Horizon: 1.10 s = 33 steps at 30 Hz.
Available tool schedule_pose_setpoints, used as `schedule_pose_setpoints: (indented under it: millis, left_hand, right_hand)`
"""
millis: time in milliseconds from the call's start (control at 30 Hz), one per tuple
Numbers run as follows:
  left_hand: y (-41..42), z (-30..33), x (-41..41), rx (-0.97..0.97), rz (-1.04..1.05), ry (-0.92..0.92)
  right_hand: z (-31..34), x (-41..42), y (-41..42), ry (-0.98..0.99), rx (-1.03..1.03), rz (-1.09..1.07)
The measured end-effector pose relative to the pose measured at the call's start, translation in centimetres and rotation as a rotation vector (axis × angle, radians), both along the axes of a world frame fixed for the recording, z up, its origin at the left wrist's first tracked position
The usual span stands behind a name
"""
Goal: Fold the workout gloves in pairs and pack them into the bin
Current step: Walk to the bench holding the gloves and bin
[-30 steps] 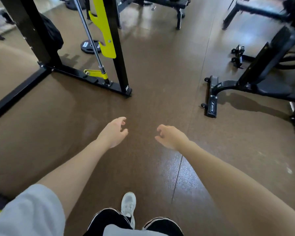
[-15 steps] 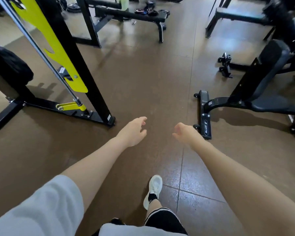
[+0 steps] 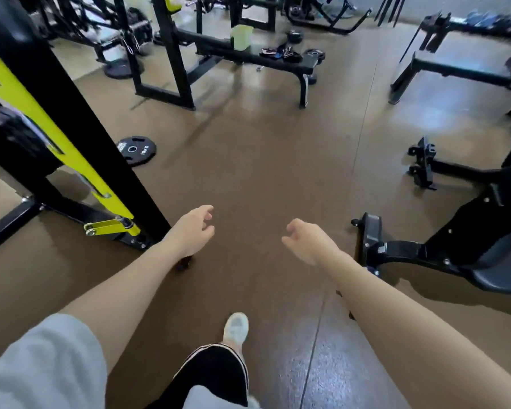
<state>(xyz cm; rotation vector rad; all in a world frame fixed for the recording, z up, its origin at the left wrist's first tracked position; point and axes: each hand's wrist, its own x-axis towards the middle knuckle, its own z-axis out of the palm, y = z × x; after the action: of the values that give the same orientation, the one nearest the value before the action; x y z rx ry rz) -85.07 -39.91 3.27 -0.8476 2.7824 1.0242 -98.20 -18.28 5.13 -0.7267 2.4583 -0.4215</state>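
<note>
Head view, gym interior. L hand and R hand are both held out in front of the body over the brown floor, apart from each other, palms facing inward. Fingers of each hang loosely curled and hold nothing; both hands are relaxed and empty.

Workout gloves lie in a small dark heap w/ pink and blue accents on the far table, a flat black padded bench near the top centre, well apart from the hands. The pale green translucent bin stands upright on the same table, just left of the gloves and not touching them as far as can be told. How many gloves are in the heap cannot be told; too small and blurred.

Foreground: one white shoe is on the floor below and between the hands, w/ a black trouser leg w/ side stripe behind it. Grey sleeve at lower left.

Left: black rack upright w/ yellow plate, tilted in view. A black weight plate marked 10KG lies flat on the floor beyond it. Right: adjustable incline bench, black frame, beside the R forearm. Further benches and racks at top, blurred.
</note>
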Motion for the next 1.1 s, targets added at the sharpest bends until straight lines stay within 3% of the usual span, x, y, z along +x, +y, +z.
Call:
schedule_pose_setpoints:
  millis: [400,667,833,1100]
  left_hand:
    - [-10.4,-2.8,-32.3,0.088,-0.025,-0.022]
    - [-13.5,-1.4,-55.6,0.108,-0.210,0.013]
    - [-16.3,-2.1,-69.7,0.100,-0.293,0.052]
    - [-26.9,-2.2,-86.0,0.091,-0.088,-0.041]
  right_hand:
    - [-1.8,-30.4,-11.2,-0.047,0.059,-0.027]
    - [-1.3,-52.6,-13.4,0.051,0.108,-0.141]
    - [-3.2,-67.2,-16.3,-0.004,0.109,-0.201]
    - [-3.4,-89.9,-28.6,-0.035,0.113,-0.008]
